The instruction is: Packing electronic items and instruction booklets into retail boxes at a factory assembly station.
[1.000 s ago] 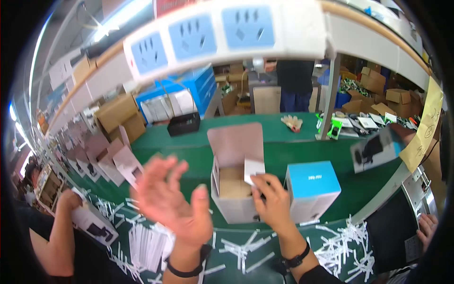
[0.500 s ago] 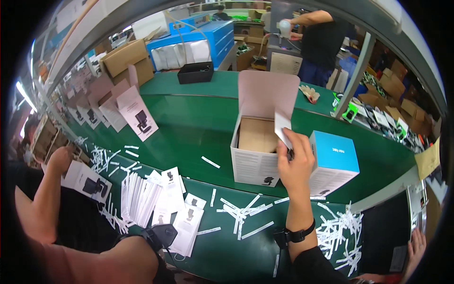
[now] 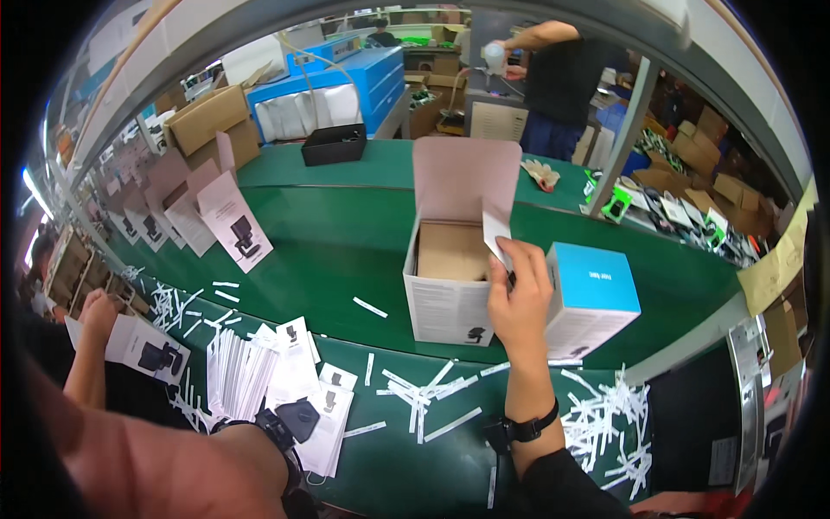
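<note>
My right hand point(image 3: 519, 290), with a black band on the wrist, pinches the right side flap point(image 3: 496, 230) of an open white printed carton point(image 3: 451, 309). The carton's pinkish lid stands upright at the back, and a brown cardboard insert point(image 3: 451, 251) fills its inside. Just right of that hand stands a closed carton with a blue top point(image 3: 593, 278). Very near the camera at lower left is my blurred left hand point(image 3: 164, 450); its fingers are hidden. A black device point(image 3: 296, 420) is strapped at that wrist, in front of stacked white leaflets point(image 3: 328, 432).
White paper strips point(image 3: 424, 394) lie scattered over the green bench, with a heap point(image 3: 605, 428) at right. Several open cartons point(image 3: 238, 229) line the far left. A co-worker's hand point(image 3: 99, 311) is beside another carton point(image 3: 154, 350). A black tray point(image 3: 335, 144) and glove point(image 3: 541, 175) sit behind.
The whole view has shifted slightly. My left hand has moved up and nearer the camera at lower left. My right hand keeps its pinch on the flap.
</note>
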Demonstrator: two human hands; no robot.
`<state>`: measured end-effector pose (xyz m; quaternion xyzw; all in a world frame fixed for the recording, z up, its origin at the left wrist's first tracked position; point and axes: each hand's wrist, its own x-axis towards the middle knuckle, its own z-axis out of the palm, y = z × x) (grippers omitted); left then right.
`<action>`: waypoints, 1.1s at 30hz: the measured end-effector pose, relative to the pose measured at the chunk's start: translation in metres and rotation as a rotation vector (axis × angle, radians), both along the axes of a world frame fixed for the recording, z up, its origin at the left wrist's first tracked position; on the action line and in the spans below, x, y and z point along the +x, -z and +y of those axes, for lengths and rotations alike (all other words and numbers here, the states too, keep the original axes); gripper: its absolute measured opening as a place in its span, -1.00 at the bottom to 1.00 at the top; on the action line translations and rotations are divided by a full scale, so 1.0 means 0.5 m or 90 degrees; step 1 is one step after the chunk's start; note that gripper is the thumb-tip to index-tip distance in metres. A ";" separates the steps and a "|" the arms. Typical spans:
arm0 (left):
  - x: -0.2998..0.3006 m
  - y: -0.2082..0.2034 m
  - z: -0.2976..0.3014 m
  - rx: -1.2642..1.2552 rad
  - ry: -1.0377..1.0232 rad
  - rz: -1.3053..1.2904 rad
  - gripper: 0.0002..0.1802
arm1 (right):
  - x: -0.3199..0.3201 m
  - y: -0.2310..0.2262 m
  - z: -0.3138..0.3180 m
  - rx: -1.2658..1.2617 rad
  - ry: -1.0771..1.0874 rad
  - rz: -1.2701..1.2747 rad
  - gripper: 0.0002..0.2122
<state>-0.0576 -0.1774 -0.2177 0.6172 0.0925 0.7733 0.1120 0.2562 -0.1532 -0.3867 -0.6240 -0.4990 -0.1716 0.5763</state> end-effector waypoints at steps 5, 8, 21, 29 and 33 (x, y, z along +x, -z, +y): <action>0.163 0.093 0.120 0.004 -0.053 0.129 -0.58 | 0.018 -0.007 -0.005 0.013 -0.025 0.041 -0.76; 0.232 0.216 0.240 -0.249 0.000 0.336 -0.34 | 0.039 -0.014 -0.018 0.008 -0.061 0.046 -0.75; 0.368 0.311 0.313 -0.245 0.218 0.598 -0.66 | 0.050 -0.026 -0.045 -0.132 -0.080 0.158 -0.86; 0.412 0.349 0.331 -0.404 0.318 0.365 0.06 | 0.050 -0.047 -0.052 -0.159 -0.004 0.205 -0.39; 0.420 0.329 0.308 -0.335 0.411 0.366 -0.48 | 0.076 -0.032 -0.052 -0.053 -0.045 0.287 -0.26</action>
